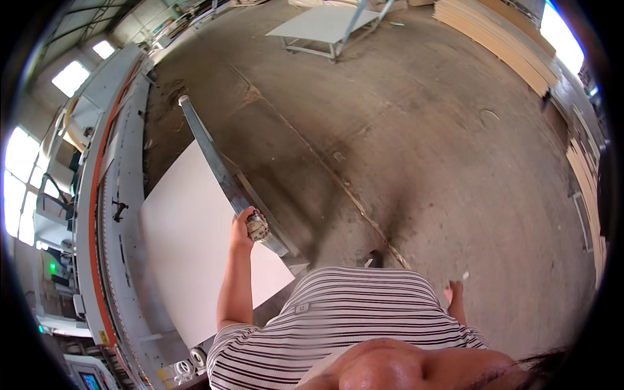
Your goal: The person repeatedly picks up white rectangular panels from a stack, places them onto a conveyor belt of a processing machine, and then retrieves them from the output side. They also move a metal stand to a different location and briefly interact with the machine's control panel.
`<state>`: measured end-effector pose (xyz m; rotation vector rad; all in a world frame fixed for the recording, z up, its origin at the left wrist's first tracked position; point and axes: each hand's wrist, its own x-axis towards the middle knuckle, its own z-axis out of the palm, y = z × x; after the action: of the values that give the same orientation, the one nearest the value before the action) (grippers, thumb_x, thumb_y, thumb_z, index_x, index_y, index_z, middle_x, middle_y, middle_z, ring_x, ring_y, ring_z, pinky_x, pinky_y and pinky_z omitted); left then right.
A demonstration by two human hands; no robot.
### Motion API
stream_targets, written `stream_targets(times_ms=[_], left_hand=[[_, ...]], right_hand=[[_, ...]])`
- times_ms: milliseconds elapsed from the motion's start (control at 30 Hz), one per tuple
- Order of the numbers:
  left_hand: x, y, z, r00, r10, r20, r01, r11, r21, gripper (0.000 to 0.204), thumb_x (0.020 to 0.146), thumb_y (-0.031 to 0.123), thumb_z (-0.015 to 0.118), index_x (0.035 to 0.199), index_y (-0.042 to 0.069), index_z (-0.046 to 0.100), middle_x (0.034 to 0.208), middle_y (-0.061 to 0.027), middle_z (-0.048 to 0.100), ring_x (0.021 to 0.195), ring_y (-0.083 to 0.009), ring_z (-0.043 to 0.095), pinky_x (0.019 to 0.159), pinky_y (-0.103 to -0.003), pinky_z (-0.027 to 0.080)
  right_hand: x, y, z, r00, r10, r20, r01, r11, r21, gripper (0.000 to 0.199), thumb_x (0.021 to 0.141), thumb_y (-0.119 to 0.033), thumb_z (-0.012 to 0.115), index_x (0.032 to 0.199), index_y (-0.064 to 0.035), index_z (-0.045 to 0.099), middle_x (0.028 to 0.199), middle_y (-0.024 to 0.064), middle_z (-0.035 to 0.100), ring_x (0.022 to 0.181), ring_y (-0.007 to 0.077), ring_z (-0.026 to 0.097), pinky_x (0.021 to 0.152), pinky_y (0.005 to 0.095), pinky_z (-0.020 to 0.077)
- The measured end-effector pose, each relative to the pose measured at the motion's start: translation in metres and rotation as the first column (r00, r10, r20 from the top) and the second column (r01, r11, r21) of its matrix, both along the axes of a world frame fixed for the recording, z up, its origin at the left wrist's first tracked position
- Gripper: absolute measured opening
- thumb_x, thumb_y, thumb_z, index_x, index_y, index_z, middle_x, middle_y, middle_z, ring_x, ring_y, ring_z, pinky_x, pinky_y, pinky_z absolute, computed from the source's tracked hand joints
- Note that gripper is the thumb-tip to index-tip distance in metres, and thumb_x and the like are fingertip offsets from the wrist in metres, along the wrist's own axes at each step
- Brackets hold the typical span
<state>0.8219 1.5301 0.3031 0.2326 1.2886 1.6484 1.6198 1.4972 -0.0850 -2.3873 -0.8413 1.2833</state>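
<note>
My left hand is closed round a grey metal bar, at a spot where a crumpled pale wrapping covers it. The bar slants up and away at the edge of a large white panel. This panel lies flat on my left, next to a long machine. My right hand hangs low at my right side, away from any object. Its fingers show small and partly, loosely apart, with nothing seen in them.
The long grey machine with an orange strip runs along the left. A low cart carrying a white panel stands ahead. Stacked boards line the right. A crack crosses the concrete floor.
</note>
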Motion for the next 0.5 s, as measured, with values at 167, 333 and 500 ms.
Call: stream_targets(times_ms=[167, 333, 500], left_hand=[[-0.054, 0.092, -0.01, 0.987, 0.153, -0.058, -0.155, 0.987, -0.033, 0.019, 0.086, 0.016, 0.068, 0.093, 0.003, 0.057, 0.076, -0.0107, 0.063, 0.066, -0.0228, 0.064, 0.057, -0.038, 0.055], [-0.095, 0.17, -0.002, 0.937, 0.334, -0.102, -0.34, 0.939, -0.045, 0.018, 0.086, 0.016, 0.068, 0.091, 0.004, 0.057, 0.072, -0.0085, 0.062, 0.061, -0.021, 0.063, 0.053, -0.035, 0.054], [-0.137, 0.283, 0.006, 0.842, 0.515, -0.161, -0.526, 0.849, -0.038, 0.016, 0.086, 0.013, 0.068, 0.089, 0.003, 0.057, 0.07, -0.0084, 0.062, 0.056, -0.02, 0.062, 0.052, -0.035, 0.053]], right_hand=[[-0.166, 0.327, 0.059, 0.467, 0.732, 0.496, -0.87, 0.481, 0.108, 0.026, 0.087, -0.02, 0.063, 0.104, -0.0015, 0.058, 0.09, 0.0155, 0.065, 0.083, 0.0274, 0.065, 0.073, 0.0397, 0.0519], [-0.36, 0.533, 0.14, 0.643, 0.675, 0.362, -0.758, 0.49, 0.431, 0.023, 0.091, -0.021, 0.061, 0.104, -0.0027, 0.057, 0.095, 0.0138, 0.067, 0.084, 0.0249, 0.066, 0.076, 0.0391, 0.0515], [-0.415, 0.641, 0.058, 0.502, 0.803, 0.321, -0.845, 0.377, 0.379, 0.014, 0.084, -0.015, 0.06, 0.095, -0.0055, 0.062, 0.086, 0.0149, 0.066, 0.082, 0.03, 0.064, 0.072, 0.0444, 0.0518]])
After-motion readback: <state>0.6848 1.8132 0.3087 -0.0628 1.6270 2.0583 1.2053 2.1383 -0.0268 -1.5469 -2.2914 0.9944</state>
